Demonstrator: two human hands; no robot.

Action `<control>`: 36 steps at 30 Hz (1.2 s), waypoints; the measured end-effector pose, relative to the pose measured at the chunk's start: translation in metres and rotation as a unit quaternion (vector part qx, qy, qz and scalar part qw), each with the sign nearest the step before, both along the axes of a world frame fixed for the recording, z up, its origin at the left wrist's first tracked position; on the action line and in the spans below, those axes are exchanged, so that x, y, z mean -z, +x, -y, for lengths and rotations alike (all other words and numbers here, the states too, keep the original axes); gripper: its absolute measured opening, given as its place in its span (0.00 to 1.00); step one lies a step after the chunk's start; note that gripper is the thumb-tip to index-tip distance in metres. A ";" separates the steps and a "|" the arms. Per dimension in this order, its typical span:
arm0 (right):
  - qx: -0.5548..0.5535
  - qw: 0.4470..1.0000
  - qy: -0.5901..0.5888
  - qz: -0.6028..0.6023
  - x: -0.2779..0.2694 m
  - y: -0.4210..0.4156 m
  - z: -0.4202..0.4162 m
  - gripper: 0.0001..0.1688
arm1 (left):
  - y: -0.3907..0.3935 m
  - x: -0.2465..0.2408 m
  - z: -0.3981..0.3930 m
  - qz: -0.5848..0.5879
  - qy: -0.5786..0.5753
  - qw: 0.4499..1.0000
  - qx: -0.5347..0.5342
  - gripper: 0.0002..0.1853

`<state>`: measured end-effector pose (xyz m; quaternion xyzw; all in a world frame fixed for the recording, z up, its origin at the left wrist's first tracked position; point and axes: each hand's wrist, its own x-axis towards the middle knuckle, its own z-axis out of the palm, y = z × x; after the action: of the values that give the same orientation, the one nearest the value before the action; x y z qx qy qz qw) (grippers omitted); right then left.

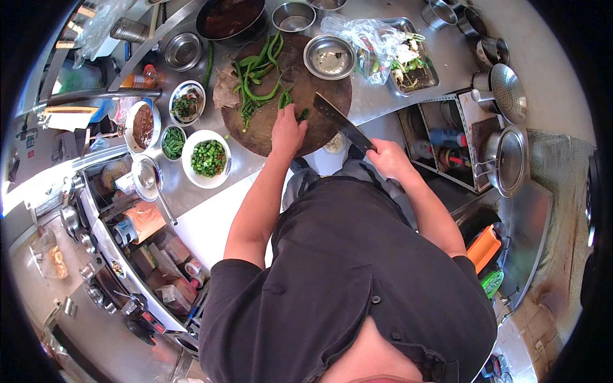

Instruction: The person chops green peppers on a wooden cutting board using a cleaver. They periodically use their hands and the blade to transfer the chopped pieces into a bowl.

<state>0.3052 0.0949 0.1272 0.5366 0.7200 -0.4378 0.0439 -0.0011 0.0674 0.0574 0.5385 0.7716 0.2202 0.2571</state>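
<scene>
On a round wooden chopping board (325, 110) lies a pile of long green chili peppers (258, 79). My left hand (289, 129) is on the board with its fingertips on a few green peppers (285, 97); a small dark green piece (303, 114) is beside its fingers. My right hand (390, 157) grips the handle of a cleaver (342, 122), whose blade reaches over the board's right part, apart from the left hand. A crumpled brown cloth or paper (226, 88) is at the board's left edge. A white bowl (226, 167) of chopped green peppers stands at the lower left.
Around the board stand a metal bowl (330, 57), a dark pot (231, 36), a small bowl of cut green pieces (173, 143), a bowl of brown sauce (143, 126) and a metal tray (421, 85) with a plastic bag (371, 43). A shelf rack (467, 139) is at the right.
</scene>
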 end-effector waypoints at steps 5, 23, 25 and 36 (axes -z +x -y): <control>-0.001 1.000 0.022 0.002 -0.017 -0.013 0.006 0.18 | 0.008 0.018 0.029 -0.058 0.018 0.998 -0.008 0.21; -0.052 0.996 0.072 -0.007 -0.012 -0.026 -0.004 0.20 | 0.014 0.050 0.005 -0.170 0.204 0.964 0.022 0.07; -0.047 0.995 0.087 -0.010 -0.015 -0.023 -0.001 0.20 | 0.015 0.053 0.004 -0.159 0.213 0.964 0.019 0.06; -0.062 0.994 0.082 0.022 -0.011 -0.026 0.007 0.19 | 0.012 0.065 -0.001 -0.151 0.238 0.959 0.012 0.06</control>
<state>0.2788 0.0884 0.1381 0.5021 0.7843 -0.3618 0.0431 0.0107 0.0679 -0.0076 0.6200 0.7203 0.3109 0.0049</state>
